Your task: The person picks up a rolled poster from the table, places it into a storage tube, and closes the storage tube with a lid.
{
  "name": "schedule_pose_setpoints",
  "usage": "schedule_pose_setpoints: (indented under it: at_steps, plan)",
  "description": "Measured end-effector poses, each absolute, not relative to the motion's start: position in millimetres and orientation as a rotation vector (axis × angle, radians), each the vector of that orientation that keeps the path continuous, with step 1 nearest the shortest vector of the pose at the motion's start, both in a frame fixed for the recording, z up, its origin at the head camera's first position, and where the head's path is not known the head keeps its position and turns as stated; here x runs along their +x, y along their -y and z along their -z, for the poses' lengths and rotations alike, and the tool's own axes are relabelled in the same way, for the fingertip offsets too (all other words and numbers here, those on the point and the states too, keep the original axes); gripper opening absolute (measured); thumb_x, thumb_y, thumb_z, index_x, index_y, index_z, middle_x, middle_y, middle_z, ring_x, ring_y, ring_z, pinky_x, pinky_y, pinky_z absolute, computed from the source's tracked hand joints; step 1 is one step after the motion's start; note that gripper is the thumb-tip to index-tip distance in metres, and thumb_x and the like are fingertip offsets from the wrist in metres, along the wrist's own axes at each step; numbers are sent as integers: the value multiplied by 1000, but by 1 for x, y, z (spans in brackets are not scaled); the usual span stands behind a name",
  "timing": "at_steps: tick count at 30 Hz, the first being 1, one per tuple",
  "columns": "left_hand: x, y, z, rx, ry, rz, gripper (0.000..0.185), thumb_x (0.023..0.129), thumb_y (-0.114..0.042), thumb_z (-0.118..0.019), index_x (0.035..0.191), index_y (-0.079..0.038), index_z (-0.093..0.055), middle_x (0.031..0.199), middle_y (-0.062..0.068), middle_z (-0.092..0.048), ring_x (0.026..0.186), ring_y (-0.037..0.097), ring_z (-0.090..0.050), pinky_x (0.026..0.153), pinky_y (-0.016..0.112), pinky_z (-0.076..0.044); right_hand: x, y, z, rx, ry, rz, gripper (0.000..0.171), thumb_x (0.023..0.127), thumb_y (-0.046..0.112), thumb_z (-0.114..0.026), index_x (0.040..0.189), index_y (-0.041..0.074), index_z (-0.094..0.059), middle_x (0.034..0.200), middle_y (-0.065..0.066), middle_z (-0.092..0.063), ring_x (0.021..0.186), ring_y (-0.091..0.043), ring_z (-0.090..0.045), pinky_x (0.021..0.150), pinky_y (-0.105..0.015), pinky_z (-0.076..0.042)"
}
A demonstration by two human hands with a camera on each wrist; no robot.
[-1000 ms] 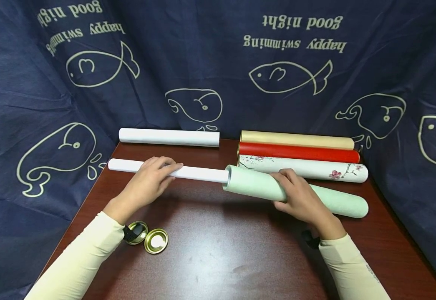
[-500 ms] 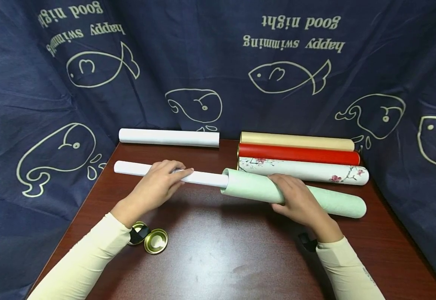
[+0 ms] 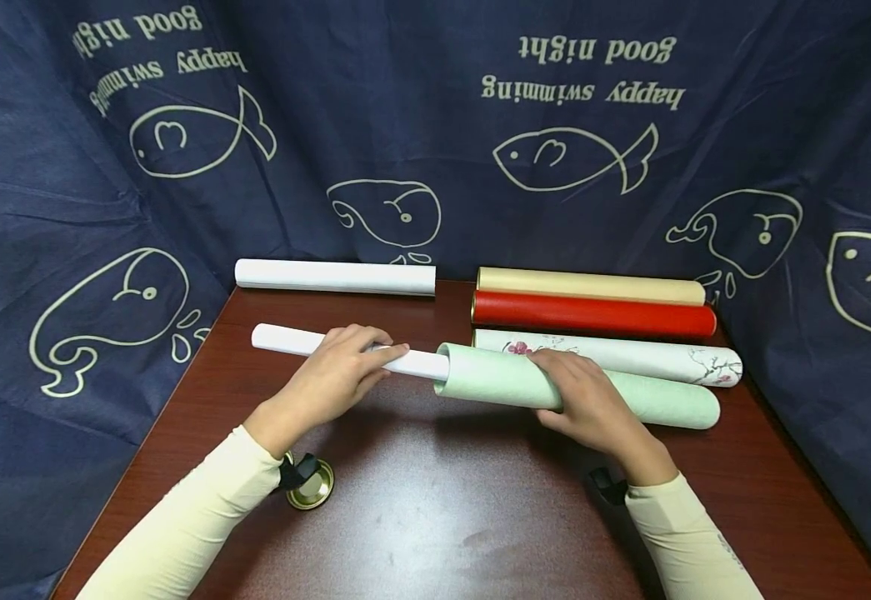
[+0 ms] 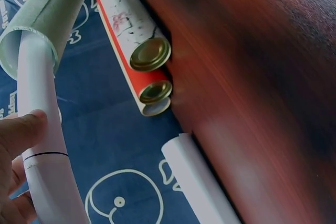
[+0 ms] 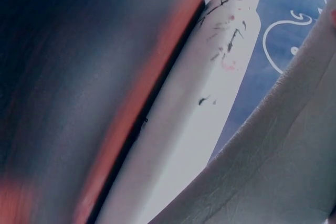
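Surface: reddish-brown wood-grain table (image 3: 420, 546), glossy, with a bright reflection near its middle. Dark blue fabric (image 3: 465, 225), printed with pale fish, whales and inverted lettering, encloses its back and sides. Along the back lie a white roll (image 3: 333, 277), a cream tube (image 3: 593, 285), a red tube (image 3: 593, 313) and a blossom-patterned tube (image 3: 630, 354). Left hand (image 3: 337, 377) pinches a slim paper roll (image 3: 281, 338), its right end inside the mouth of a green tube (image 3: 495, 375); right hand (image 3: 588, 404) grips that tube. Gold lid (image 3: 315, 492) rests near the left wrist.
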State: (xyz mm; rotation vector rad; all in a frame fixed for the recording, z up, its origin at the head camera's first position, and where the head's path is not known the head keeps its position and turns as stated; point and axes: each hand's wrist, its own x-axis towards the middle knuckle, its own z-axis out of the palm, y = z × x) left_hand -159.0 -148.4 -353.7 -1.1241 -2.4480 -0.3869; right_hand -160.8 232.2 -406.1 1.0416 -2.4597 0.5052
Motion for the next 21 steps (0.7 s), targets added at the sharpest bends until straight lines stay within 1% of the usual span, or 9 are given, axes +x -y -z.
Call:
schedule_pose_setpoints:
  at_steps: [6, 13, 18, 21]
  plan:
    - [-158, 142, 352, -1116, 2456, 380, 42, 85, -14, -79, 127, -15, -69, 112, 3, -65, 106, 24, -59, 90, 46, -45, -161, -232, 407, 1051, 2457, -514, 78, 60, 10, -87, 131, 5, -55, 124, -13, -62, 112, -33, -58, 96, -52, -43]
    - [-158, 136, 352, -1061, 2457, 397, 37, 85, -22, -80, 120, -12, -72, 109, 3, -68, 100, 23, -61, 85, 44, -46, -161, -231, 409, 1062, 2447, -528, 77, 60, 11, -85, 131, 4, -55, 124, -13, -61, 113, -33, -57, 96, -52, -42]
    - [-157, 131, 353, -1071, 2452, 391, 36, 85, -24, -80, 118, -12, -73, 108, 3, -68, 98, 23, -61, 83, 43, -47, -160, -230, 410, 1057, 2435, -528, 76, 59, 12, -85, 129, 4, -56, 123, -13, -62, 112, -34, -57, 95, -52, -41]
    - [-157, 126, 354, -1080, 2456, 377, 35, 86, -25, -79, 118, -12, -73, 108, 3, -68, 98, 22, -61, 83, 42, -47, -160, -230, 411, 1061, 2428, -526, 77, 59, 11, -85, 130, 3, -56, 123, -14, -62, 113, -34, -57, 95, -52, -41]
